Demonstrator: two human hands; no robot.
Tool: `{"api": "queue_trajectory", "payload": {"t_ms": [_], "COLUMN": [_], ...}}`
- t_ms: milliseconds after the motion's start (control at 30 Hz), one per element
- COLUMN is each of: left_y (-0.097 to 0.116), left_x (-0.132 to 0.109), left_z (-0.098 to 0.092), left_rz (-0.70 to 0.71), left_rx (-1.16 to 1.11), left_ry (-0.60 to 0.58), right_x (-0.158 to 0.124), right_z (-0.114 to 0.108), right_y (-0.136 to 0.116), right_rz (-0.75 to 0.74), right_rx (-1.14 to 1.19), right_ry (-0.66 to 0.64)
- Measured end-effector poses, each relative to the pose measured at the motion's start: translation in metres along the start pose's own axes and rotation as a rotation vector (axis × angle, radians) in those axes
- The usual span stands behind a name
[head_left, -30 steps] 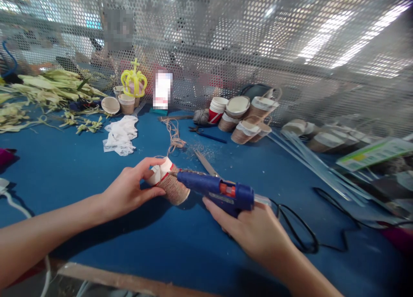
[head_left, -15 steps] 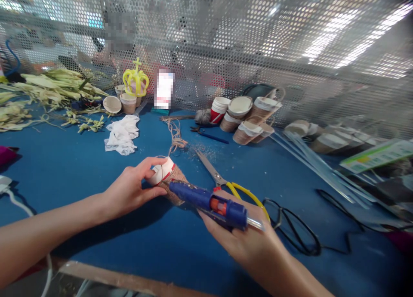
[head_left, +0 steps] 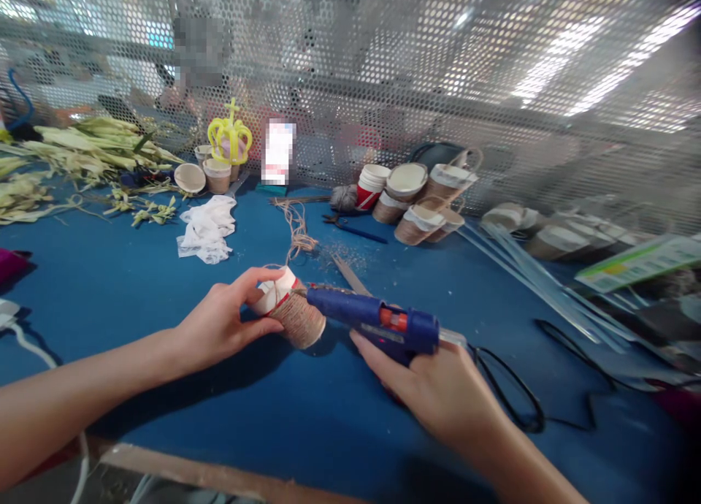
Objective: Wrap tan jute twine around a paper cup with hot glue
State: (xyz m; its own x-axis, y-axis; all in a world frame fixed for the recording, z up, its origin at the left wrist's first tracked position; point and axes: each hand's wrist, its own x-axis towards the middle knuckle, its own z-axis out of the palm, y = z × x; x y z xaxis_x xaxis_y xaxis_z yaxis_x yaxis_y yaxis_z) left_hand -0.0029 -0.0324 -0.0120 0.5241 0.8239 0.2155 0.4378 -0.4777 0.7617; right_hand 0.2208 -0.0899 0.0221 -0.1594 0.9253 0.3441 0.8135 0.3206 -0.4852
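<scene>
Left hand [head_left: 235, 310], centre-left of frame: grasping a white paper cup wound with brown twine [head_left: 300, 320], fingers at the bare white rim end, thumb along the side. Cup lies at frame centre, tilted, rim toward upper left, base toward lower right; a thin red band shows beside the twine.

Right hand [head_left: 438, 383], lower right of centre: clenched around the handle of a blue plastic glue gun [head_left: 372, 320]. Nozzle points left, at the cup's twine edge; contact cannot be told.

Steel scissor blade [head_left: 349, 272] partly hidden behind the gun. Loose tangle of tan twine [head_left: 299, 230] above the cup. Crumpled white cloth [head_left: 207, 230] left of the tangle. Black cable [head_left: 509, 387] looped at lower right. All on a blue tabletop [head_left: 307, 424].
</scene>
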Motion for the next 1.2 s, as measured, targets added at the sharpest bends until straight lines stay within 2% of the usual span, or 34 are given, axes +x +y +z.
{"api": "queue_trajectory", "payload": {"t_ms": [167,300,500,667,800,1200], "left_y": [0.002,0.003,0.001,0.000,0.001,-0.001], "left_x": [0.000,0.000,0.000,0.001,0.001,0.001], "left_z": [0.000,0.000,0.001,0.002,0.003,0.004], "left_rz": [-0.056,-0.083,-0.100,-0.099,-0.091,-0.056], "left_rx": [0.000,0.000,-0.010,-0.029,-0.023,-0.025], "left_ry": [-0.007,-0.006,-0.009,-0.028,-0.020,-0.008], "right_x": [0.007,0.013,0.011,0.011,0.013,0.011], "right_z": [-0.003,-0.007,-0.005,-0.007,-0.007,-0.014], "right_y": [-0.003,-0.005,0.001,0.005,0.005,-0.018], "right_rz": [0.060,0.140,0.235,0.189,0.215,0.148], "right_rx": [0.041,0.056,0.043,0.071,0.070,0.074], "right_ry": [-0.013,-0.082,-0.109,-0.127,-0.123,-0.102]}}
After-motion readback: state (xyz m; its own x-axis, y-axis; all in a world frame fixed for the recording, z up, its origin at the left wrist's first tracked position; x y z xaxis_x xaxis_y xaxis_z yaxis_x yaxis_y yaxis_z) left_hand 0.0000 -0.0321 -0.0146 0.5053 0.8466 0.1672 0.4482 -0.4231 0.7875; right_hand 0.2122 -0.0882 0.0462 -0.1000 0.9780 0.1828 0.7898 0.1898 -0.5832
